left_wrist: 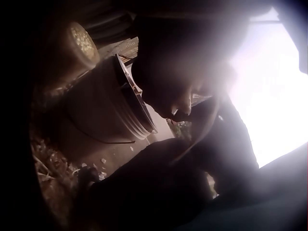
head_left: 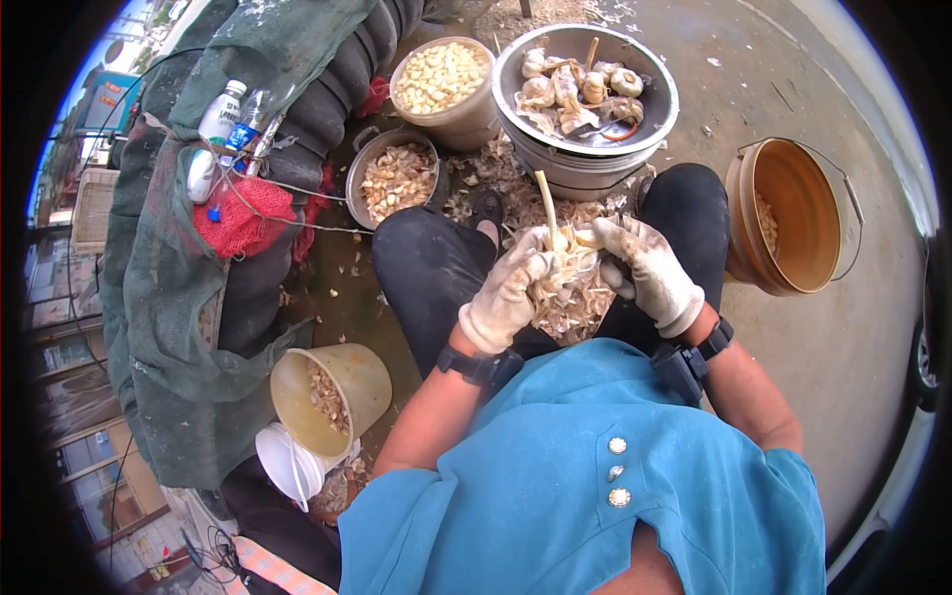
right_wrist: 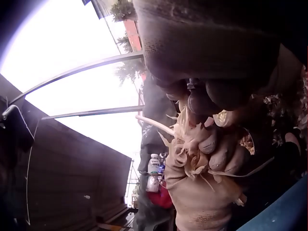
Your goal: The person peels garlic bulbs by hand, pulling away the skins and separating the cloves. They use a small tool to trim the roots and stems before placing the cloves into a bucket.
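A garlic bulb [head_left: 563, 260] with a long dry stalk and torn, papery skin is held between both gloved hands, over the person's lap. The left hand [head_left: 508, 296] grips it from the left, fingers curled around its lower part. From the other side the right hand [head_left: 653, 273] pinches at the bulb with bent fingers. In the right wrist view the frayed bulb [right_wrist: 190, 144] sits in the left glove [right_wrist: 199, 199], below the right glove [right_wrist: 207, 53]. A small shiny piece [right_wrist: 192, 83] shows among the right fingers. The left wrist view is dark and shows little of the hand.
A metal basin [head_left: 516, 124] of garlic bulbs rests on a bucket ahead. Left of it stand a bucket of peeled cloves [head_left: 488, 99] and a pot of cloves [head_left: 359, 203]. An orange bucket [head_left: 813, 228] is at the right, a tipped cream bucket [head_left: 372, 382] at the left. Skins litter the ground.
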Motion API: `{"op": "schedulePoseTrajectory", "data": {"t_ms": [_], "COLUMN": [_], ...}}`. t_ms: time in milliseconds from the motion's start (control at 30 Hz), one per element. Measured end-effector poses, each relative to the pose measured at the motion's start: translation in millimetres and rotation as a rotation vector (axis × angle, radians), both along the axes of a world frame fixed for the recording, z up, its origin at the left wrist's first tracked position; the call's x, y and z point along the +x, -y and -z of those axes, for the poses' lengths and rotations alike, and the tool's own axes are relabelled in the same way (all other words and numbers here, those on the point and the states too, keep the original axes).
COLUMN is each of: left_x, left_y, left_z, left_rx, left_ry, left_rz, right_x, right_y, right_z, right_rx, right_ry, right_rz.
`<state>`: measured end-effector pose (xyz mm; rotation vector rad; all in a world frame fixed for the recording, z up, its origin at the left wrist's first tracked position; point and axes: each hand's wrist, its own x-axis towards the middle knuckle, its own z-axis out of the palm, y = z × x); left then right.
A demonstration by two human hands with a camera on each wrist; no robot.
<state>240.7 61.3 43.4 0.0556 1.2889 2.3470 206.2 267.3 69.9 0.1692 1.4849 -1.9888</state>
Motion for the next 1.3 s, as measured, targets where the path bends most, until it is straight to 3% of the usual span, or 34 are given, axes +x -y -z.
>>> {"op": "schedulePoseTrajectory", "data": {"t_ms": [133, 200, 233, 300, 333, 400, 433, 467, 533, 667, 767, 867, 967, 1067, 1133, 1233, 1300], "left_x": [-2.4, -5.0, -4.4, -2.5, -2.4, -4.5, -4.1, -3.9, -5.1, -8.2, -4.8, -4.5, -3.9, -4.6, -4.8, -7.2, -8.9], "left_y": [-2.2, -3.1, -2.3, 1.1, 2.4, 2.7, 0.8, -2.4, -7.3, -4.1, -5.9, 1.9, 4.2, 3.9, 4.6, 9.8, 12.6], "left_z": [1.3, -5.2, -1.6, 14.6, 25.4, 42.8, 10.3, 3.9, -3.7, -1.8, 3.5, 3.9, 2.4, 0.7, 0.9, 7.0, 16.1], "left_rx": [0.011, -0.377, -0.378, -0.148, -0.149, -0.155, -0.372, -0.371, -0.058, -0.117, 0.016, -0.081, -0.009, -0.103, -0.193, -0.25, 0.28], "left_ry": [0.068, -0.386, -0.385, -0.024, -0.023, -0.358, -0.263, -0.262, -0.079, 0.067, 0.054, -0.036, 0.047, -0.016, -0.082, -0.185, 0.161], "left_rz": [-0.024, -0.078, -0.077, -0.17, -0.169, -0.179, -0.095, -0.092, -0.062, 0.001, -0.131, -0.115, -0.1, -0.068, -0.061, -0.014, 0.104], "right_x": [-2.4, -2.2, -1.9, -0.9, 0.0, 0.3, 0.6, 1.3, 1.1, 0.3, 0.5, 1.0, 4.6, 8.3, 8.7, 6.5, 5.6], "right_y": [-6.4, -6.0, -4.5, -0.4, 0.9, 1.2, 0.7, 0.7, 2.3, 5.0, 3.0, -3.7, -8.6, -9.6, -9.8, -9.3, -8.6], "right_z": [8.1, 4.9, 2.9, -0.2, -0.8, -0.7, -0.5, 2.0, 7.3, 2.6, 3.6, -3.3, -3.4, -1.3, 3.8, 4.4, 4.2], "right_rx": [-0.135, -0.15, -0.165, -0.154, -0.141, -0.127, -0.111, -0.111, -0.057, -0.003, -0.019, 0.024, 0.122, 0.22, 0.276, 0.286, 0.283], "right_ry": [0.086, 0.116, 0.144, 0.157, 0.17, 0.158, 0.145, 0.146, 0.122, 0.067, 0.058, 0.101, 0.034, -0.107, -0.396, -0.371, -0.369], "right_rz": [-0.017, -0.019, -0.025, -0.025, -0.024, -0.057, -0.091, -0.088, -0.064, -0.102, -0.059, -0.074, -0.188, -0.29, -0.374, -0.409, -0.406]}}
